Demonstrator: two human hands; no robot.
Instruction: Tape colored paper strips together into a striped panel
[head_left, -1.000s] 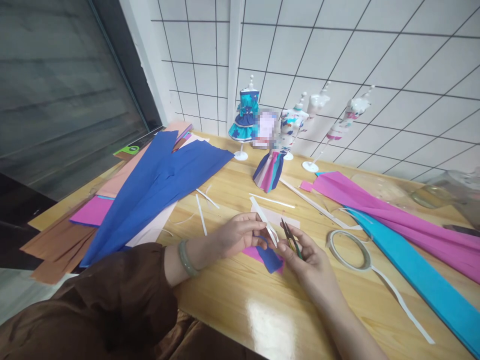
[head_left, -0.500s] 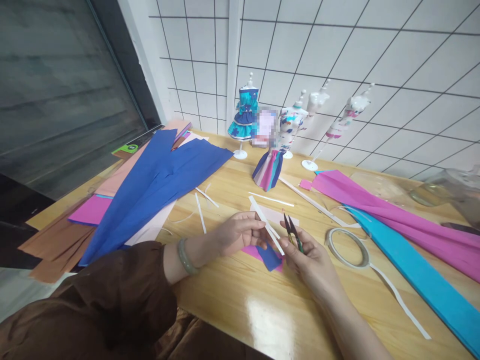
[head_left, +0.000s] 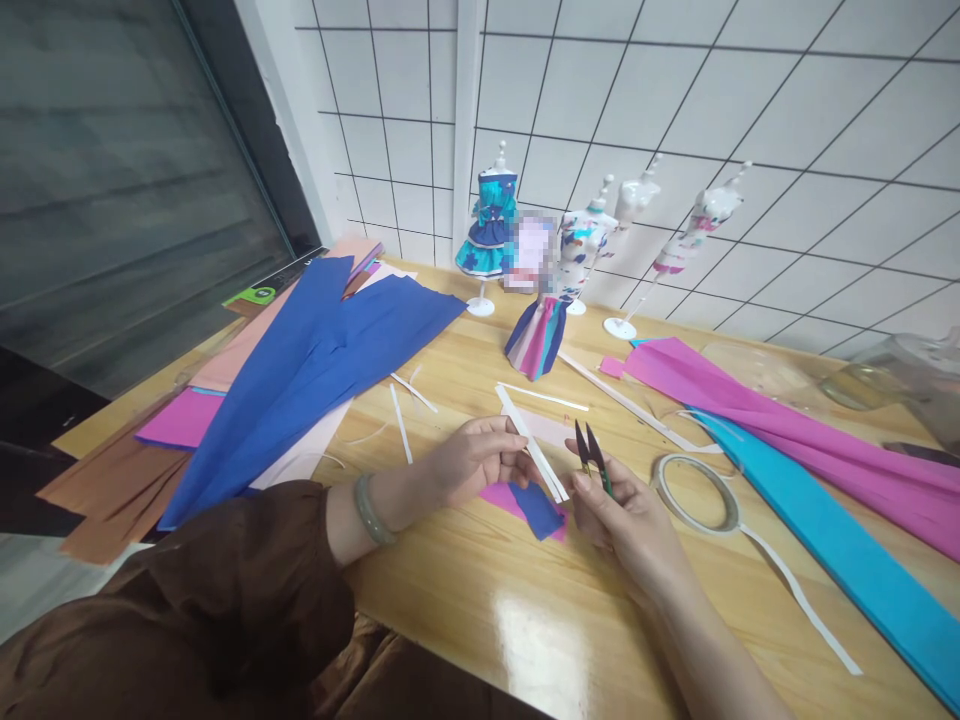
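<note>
My left hand [head_left: 484, 460] pinches a narrow white tape strip [head_left: 546, 468] between thumb and fingers. The strip slants down to the right, and a thin line splits its lower end in two. My right hand [head_left: 626, 515] is closed around a pair of small thread snips [head_left: 592, 452], dark blades upward and slightly apart. A small gap separates the strip's lower end from my right thumb. Beneath my hands lie a blue paper piece [head_left: 538, 512] and a magenta one, partly hidden. Just behind is a pale pink paper piece [head_left: 555, 428].
A tape roll [head_left: 697, 495] with a loose tail lies at right, beside turquoise paper [head_left: 825, 560] and magenta paper [head_left: 757, 430]. Blue crepe paper [head_left: 300, 380] covers a stack at left. Behind stand several small mannequins, one in a striped skirt [head_left: 537, 340]. Loose white strips [head_left: 401, 425] are scattered.
My right hand with the snips has drawn slightly right, away from the strip. The strip's lower end, earlier at my right fingertips, is now free, its two parts closer together.
</note>
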